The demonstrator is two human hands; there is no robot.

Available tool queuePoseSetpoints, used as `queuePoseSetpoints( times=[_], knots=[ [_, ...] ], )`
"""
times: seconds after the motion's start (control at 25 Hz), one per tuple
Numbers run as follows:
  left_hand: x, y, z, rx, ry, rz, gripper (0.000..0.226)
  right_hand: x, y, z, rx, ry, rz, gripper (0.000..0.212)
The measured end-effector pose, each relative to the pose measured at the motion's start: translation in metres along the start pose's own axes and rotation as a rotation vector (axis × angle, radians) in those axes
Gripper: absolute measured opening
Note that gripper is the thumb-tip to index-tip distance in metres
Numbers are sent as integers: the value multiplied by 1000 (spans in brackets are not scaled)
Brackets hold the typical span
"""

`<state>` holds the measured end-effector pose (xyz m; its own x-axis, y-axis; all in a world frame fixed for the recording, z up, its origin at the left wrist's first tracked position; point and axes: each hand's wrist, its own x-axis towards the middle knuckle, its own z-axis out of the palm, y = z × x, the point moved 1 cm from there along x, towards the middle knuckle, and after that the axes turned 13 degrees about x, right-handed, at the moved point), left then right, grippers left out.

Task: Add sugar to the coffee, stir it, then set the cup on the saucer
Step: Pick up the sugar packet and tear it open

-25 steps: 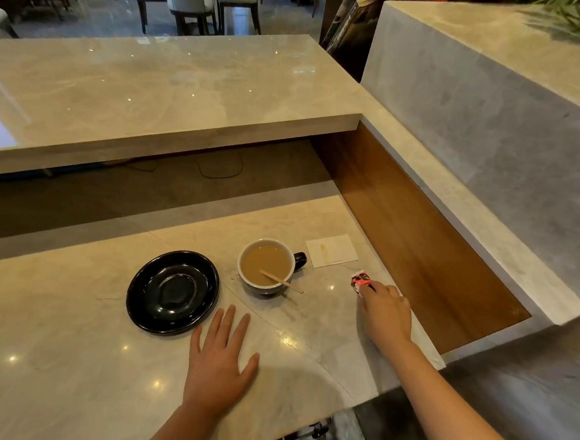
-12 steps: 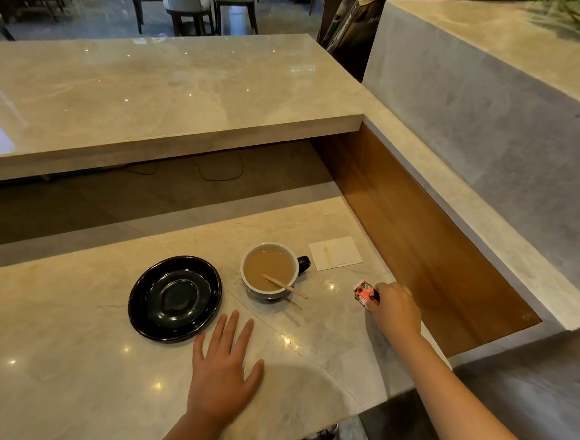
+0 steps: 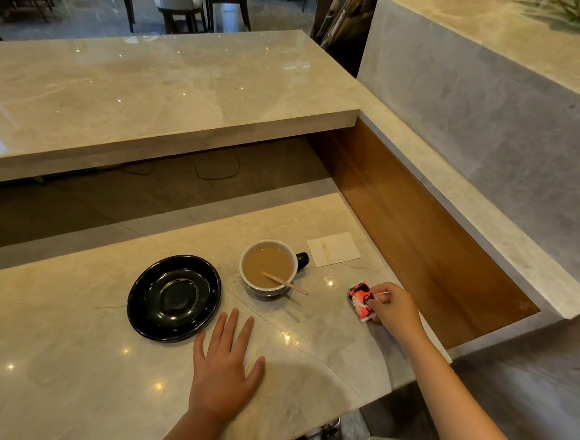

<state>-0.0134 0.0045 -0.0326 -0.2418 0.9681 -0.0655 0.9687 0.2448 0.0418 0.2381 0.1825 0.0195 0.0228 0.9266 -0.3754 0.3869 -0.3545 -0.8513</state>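
Observation:
A dark cup (image 3: pixel 267 268) with a white inside holds milky coffee, and a wooden stirrer (image 3: pixel 284 283) leans over its right rim. The cup stands on the marble counter (image 3: pixel 66 358), just right of an empty black saucer (image 3: pixel 174 297). My right hand (image 3: pixel 393 311) pinches a red, white and black sugar packet (image 3: pixel 361 300) to the right of the cup, with the packet lifted at an angle off the counter. Below the saucer and cup, my left hand (image 3: pixel 225 370) lies flat on the counter, fingers spread, holding nothing.
A white paper napkin (image 3: pixel 333 249) lies behind the cup to the right. A raised marble bar top (image 3: pixel 153 90) overhangs the back. A wooden side panel (image 3: pixel 418 235) and a stone wall close off the right. The counter's front edge runs near my arms.
My right hand has picked the sugar packet up off the counter and tilted it up. The left hand has stayed flat, and the cup and saucer have not moved.

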Motion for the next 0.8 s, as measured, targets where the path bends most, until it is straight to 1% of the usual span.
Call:
queuePoseSetpoints(
  times=[0.12, 0.2, 0.28, 0.36, 0.48, 0.64, 0.72, 0.8],
  knots=[
    [1, 0, -1, -3, -8, -1, 70, -14, -6, 3, 444, -110, 144, 25],
    [1, 0, -1, -7, -11, 0, 70, -25, -13, 10, 669, -167, 156, 25],
    [1, 0, -1, -7, -10, -1, 70, -34, -20, 19, 810, -230, 146, 21],
    [1, 0, -1, -17, -2, -3, 70, -42, -28, 28, 896, -281, 135, 17],
    [0, 0, -1, -39, 16, 0, 70, -44, -39, 36, 940, -290, 95, 13],
    [0, 0, 0, -50, 28, -2, 71, -40, -55, 39, 924, -249, 22, 17],
    [0, -1, 2, -38, 23, -3, 70, -37, -63, 40, 833, -227, -27, 25],
    [1, -1, 3, -34, 22, -4, 69, -35, -73, 44, 676, -199, -117, 28]
  ],
)
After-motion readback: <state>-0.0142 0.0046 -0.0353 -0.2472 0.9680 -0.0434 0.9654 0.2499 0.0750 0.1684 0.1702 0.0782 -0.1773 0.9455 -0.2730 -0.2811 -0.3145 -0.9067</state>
